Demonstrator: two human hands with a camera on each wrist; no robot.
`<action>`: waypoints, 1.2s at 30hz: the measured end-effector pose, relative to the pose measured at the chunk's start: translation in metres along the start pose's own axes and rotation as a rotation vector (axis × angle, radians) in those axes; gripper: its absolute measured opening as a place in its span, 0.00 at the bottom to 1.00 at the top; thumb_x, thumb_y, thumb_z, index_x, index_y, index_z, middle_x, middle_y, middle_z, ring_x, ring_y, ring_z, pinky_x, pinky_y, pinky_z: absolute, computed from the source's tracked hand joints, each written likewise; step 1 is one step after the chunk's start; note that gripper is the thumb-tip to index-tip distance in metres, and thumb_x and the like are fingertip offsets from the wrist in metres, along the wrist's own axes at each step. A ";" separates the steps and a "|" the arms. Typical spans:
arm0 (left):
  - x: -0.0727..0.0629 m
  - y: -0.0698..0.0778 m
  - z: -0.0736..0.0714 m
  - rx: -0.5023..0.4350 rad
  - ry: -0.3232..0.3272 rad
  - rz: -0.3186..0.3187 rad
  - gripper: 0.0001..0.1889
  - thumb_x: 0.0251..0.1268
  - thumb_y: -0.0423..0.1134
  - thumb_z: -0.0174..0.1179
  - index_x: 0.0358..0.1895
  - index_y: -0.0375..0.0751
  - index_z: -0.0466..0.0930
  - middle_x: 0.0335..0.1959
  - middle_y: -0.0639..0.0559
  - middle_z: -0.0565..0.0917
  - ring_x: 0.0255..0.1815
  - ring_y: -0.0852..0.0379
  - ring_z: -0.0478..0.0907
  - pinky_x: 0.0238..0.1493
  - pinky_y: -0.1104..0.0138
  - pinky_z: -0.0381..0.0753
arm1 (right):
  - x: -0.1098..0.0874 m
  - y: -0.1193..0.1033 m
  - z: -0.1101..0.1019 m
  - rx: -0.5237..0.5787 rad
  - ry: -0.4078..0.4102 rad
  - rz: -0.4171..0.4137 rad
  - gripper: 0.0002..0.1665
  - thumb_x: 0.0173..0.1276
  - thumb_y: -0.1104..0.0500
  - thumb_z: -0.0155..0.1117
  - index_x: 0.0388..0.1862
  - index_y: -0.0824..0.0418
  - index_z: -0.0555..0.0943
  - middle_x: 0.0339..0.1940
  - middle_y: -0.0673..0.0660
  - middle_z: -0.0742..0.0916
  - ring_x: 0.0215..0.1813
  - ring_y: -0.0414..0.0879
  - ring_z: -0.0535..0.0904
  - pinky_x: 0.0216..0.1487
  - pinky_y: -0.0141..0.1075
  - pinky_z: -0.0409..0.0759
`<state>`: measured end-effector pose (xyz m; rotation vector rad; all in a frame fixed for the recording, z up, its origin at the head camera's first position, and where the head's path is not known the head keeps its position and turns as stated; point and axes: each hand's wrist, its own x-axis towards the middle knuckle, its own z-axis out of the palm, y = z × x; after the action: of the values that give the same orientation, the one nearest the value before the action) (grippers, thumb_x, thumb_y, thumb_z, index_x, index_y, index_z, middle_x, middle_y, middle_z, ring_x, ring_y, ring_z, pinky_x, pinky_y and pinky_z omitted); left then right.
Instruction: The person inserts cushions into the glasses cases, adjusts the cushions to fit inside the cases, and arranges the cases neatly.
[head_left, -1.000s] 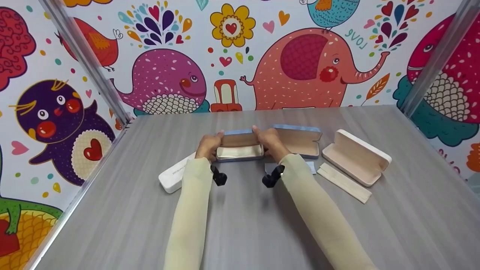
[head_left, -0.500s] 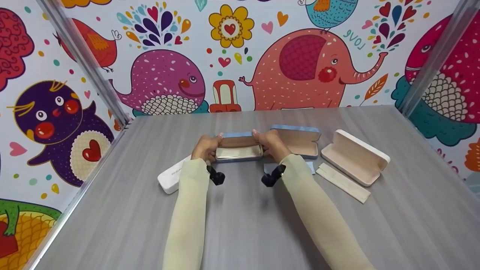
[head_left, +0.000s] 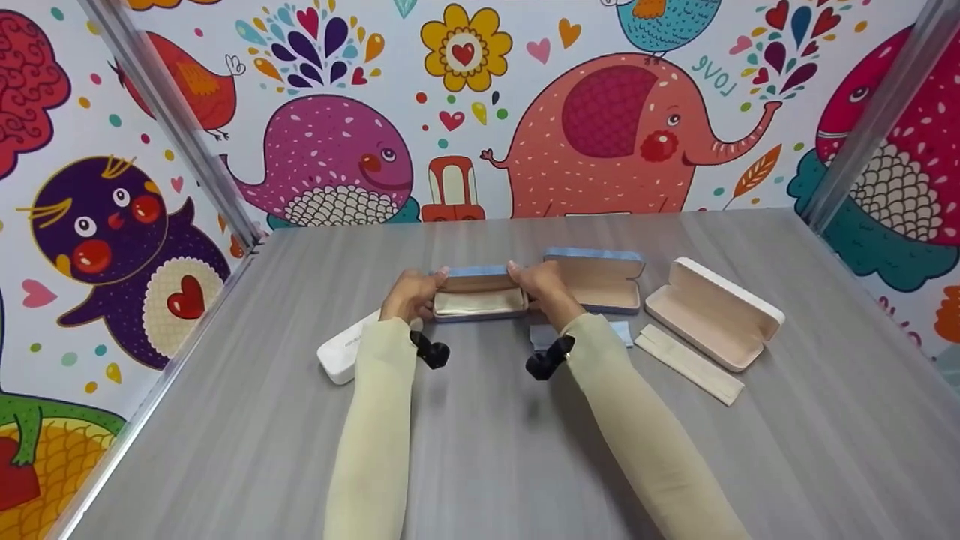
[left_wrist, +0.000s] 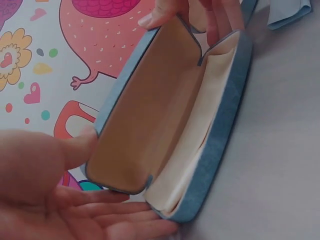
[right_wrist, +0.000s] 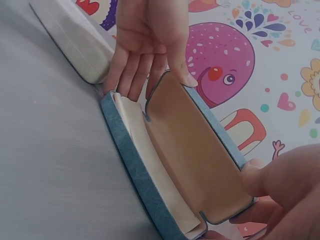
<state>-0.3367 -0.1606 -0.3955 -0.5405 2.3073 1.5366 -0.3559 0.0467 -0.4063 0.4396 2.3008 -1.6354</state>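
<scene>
In the head view, a blue glasses case [head_left: 478, 318] with a tan lining stands with its lid [left_wrist: 150, 105] raised. Folded cream cloth [head_left: 480, 301] fills its base. My left hand [head_left: 409, 292] grips the case's left end, thumb on the lid's outer edge and fingers along the side. At the other end my right hand [head_left: 549, 286] holds it likewise, its thumb on the lid. Both wrist views show the fingers [right_wrist: 131, 75] lying against the ends of the case, between lid and base.
Right of my right hand stands a second blue case [head_left: 600, 292], its lid up. A light blue cloth [head_left: 619, 334] lies before it. Further right are a raised-lid white case [head_left: 712, 319] and a folded cream cloth [head_left: 688, 364]. A closed white case [head_left: 346, 351] sits beside my left forearm.
The lid of the held case has tipped a little forward and down, with both thumbs on it. My left hand has shifted slightly left. The other cases and cloths stay put.
</scene>
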 end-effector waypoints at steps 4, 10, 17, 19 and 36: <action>-0.002 -0.001 0.000 -0.017 -0.001 0.017 0.25 0.78 0.51 0.51 0.62 0.33 0.75 0.46 0.46 0.81 0.40 0.56 0.81 0.47 0.64 0.82 | -0.002 0.000 -0.001 -0.093 0.031 -0.023 0.45 0.74 0.43 0.60 0.75 0.72 0.60 0.74 0.65 0.72 0.73 0.53 0.70 0.69 0.46 0.75; -0.003 -0.003 -0.001 -0.029 -0.018 0.029 0.25 0.78 0.50 0.51 0.64 0.31 0.72 0.50 0.44 0.83 0.42 0.55 0.83 0.52 0.63 0.83 | -0.004 0.002 -0.002 -0.182 0.048 -0.039 0.42 0.73 0.41 0.61 0.71 0.72 0.68 0.73 0.65 0.74 0.73 0.53 0.70 0.74 0.45 0.69; 0.001 -0.008 0.000 -0.068 -0.042 0.050 0.29 0.79 0.48 0.51 0.69 0.28 0.66 0.59 0.38 0.79 0.50 0.51 0.79 0.61 0.57 0.79 | -0.005 0.002 -0.004 -0.141 0.028 -0.034 0.40 0.72 0.43 0.62 0.72 0.68 0.69 0.73 0.63 0.74 0.72 0.52 0.72 0.70 0.44 0.74; 0.001 -0.010 0.000 -0.069 -0.038 0.062 0.28 0.78 0.48 0.52 0.69 0.28 0.66 0.57 0.38 0.80 0.49 0.51 0.79 0.60 0.58 0.80 | -0.006 0.004 -0.003 -0.114 0.029 -0.040 0.39 0.72 0.44 0.64 0.72 0.66 0.70 0.73 0.62 0.75 0.71 0.51 0.73 0.69 0.43 0.75; 0.001 -0.019 0.001 -0.041 0.025 0.122 0.22 0.76 0.47 0.56 0.59 0.30 0.73 0.48 0.44 0.79 0.43 0.54 0.78 0.49 0.63 0.81 | -0.013 0.023 0.000 0.004 0.143 -0.137 0.33 0.65 0.47 0.72 0.64 0.64 0.79 0.67 0.61 0.80 0.68 0.52 0.76 0.68 0.45 0.76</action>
<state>-0.3282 -0.1663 -0.4120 -0.4386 2.3720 1.6450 -0.3347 0.0523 -0.4206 0.4215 2.4820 -1.7238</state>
